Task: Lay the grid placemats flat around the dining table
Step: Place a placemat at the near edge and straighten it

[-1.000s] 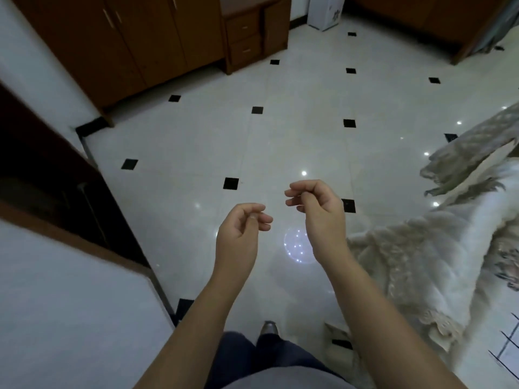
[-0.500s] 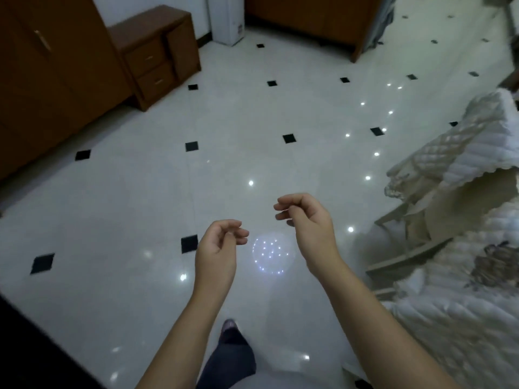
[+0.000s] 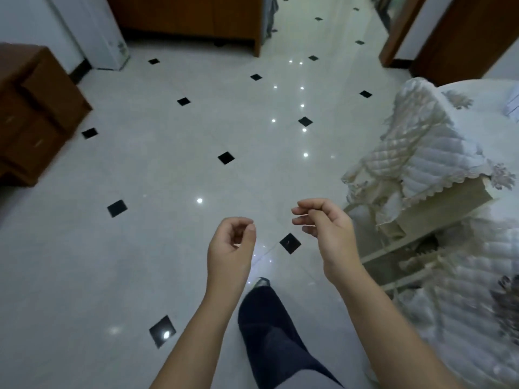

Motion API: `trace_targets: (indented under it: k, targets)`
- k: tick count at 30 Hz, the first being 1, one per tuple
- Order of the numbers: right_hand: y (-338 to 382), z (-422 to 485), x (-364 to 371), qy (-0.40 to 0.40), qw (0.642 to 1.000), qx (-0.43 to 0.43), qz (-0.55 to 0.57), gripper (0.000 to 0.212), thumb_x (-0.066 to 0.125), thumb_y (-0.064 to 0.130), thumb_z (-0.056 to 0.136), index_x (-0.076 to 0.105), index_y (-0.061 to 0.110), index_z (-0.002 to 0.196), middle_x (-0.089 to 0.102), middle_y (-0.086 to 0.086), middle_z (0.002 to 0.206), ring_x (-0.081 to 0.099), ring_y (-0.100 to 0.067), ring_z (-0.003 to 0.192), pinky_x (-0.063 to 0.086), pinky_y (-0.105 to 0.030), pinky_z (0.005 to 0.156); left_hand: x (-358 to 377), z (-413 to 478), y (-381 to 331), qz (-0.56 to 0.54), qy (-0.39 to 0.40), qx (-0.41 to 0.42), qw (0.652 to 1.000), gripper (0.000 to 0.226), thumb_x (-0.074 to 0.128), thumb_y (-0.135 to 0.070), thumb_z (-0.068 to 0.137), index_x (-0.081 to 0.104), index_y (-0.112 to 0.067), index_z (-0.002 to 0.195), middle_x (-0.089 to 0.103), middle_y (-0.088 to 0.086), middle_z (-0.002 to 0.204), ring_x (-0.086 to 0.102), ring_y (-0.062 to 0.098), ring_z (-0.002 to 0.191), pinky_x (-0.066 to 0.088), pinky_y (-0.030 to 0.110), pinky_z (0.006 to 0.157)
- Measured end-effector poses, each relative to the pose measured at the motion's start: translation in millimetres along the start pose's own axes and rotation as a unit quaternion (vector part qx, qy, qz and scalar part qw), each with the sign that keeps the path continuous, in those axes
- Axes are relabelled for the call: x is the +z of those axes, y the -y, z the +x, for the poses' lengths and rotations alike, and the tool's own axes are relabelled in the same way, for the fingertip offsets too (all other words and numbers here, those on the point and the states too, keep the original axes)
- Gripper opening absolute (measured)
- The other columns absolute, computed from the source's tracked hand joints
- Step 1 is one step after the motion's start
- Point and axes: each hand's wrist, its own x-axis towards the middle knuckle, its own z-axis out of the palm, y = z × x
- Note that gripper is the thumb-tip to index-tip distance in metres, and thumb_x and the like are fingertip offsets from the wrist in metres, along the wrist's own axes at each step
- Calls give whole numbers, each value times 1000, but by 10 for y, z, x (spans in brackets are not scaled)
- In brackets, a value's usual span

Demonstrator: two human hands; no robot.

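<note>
**Desk:** What are the hands doing?

**Photographer:** Both are raised over a glossy pale tiled floor set with small black diamond insets. The left hand is loosely curled, thumb against the forefinger, with nothing in it. The right hand is just beside it but not touching, fingers loosely bent and also carrying nothing.

**Desk:** And the grid placemats?

**Photographer:** I cannot tell where they are from this view. To the right stands a chair under a cream quilted cover with a scalloped edge. Beyond it is the edge of a pale cloth-covered table. Something white lies at the frame's right margin, too small to identify.

**Desk:** Anything else?

**Photographer:** A brown wooden drawer cabinet sits at far left. One leg in dark trousers is stepping forward below the hands. Spots of ceiling light are reflected in the tiles.
</note>
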Motion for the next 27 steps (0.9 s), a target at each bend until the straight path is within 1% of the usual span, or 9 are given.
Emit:
trace_targets:
  k: [5, 9, 13, 16, 18, 24, 27]
  targets:
    - [224, 1066, 147, -57, 998, -7, 14, 32, 39, -3, 89, 62, 18, 82, 68, 2, 82, 62, -9, 69, 46, -23, 72, 527, 1128, -300, 10, 72, 6, 997, 20, 56, -5, 87, 57, -22, 77, 48, -11, 62, 44, -1, 54, 38, 7, 52]
    - [576, 1828, 207, -97, 994, -27, 32, 33, 39, -2, 89, 62, 20, 80, 67, 3, 81, 62, -10, 69, 45, -20, 70, 867, 1907, -629, 18, 111, 17, 994, 19, 53, -2, 86, 56, -19, 78, 45, -9, 60, 40, -2, 47, 34, 7, 47]
    - [832, 2376, 294, -118, 992, -37, 32, 33, 39, -2, 89, 62, 20, 80, 68, 5, 80, 62, -6, 67, 45, -18, 68, 1079, 2519, -804, 20, 140, 25, 990, 20, 53, -2, 87, 57, -19, 77, 46, -9, 61, 40, -3, 47, 34, 7, 46]
    - [922, 2789, 352, -130, 990, -35, 28, 33, 39, -2, 90, 62, 20, 80, 68, 5, 79, 62, -3, 65, 45, -17, 68, 1287, 3001, -810, 24, 161, 7, 987, 20, 53, -2, 88, 58, -19, 77, 47, -7, 64, 41, -4, 47, 35, 6, 47]
    - [950, 3112, 365, -153, 987, -29, 27, 34, 39, -2, 90, 62, 20, 79, 68, 5, 79, 62, -2, 64, 45, -15, 66, 1462, 3367, -790, 30, 172, -9, 985, 21, 52, -2, 87, 59, -19, 77, 48, -6, 64, 41, -4, 46, 36, 6, 47]
    - [1164, 4449, 552, -229, 973, -6, 43, 35, 38, -5, 89, 61, 19, 78, 67, 3, 77, 60, 1, 57, 44, -19, 66, 1918, 4855, -908, 41, 214, -10, 976, 23, 51, -2, 88, 60, -20, 78, 46, -6, 61, 42, -4, 46, 38, 6, 49]
    - [1483, 5084, 714, -229, 972, -17, 50, 34, 38, -4, 89, 61, 19, 78, 66, 5, 77, 60, 1, 58, 44, -15, 63, 2154, 5590, -1138, 39, 223, 0, 974, 25, 48, -1, 89, 58, -20, 77, 42, -4, 60, 38, -2, 44, 35, 6, 46]
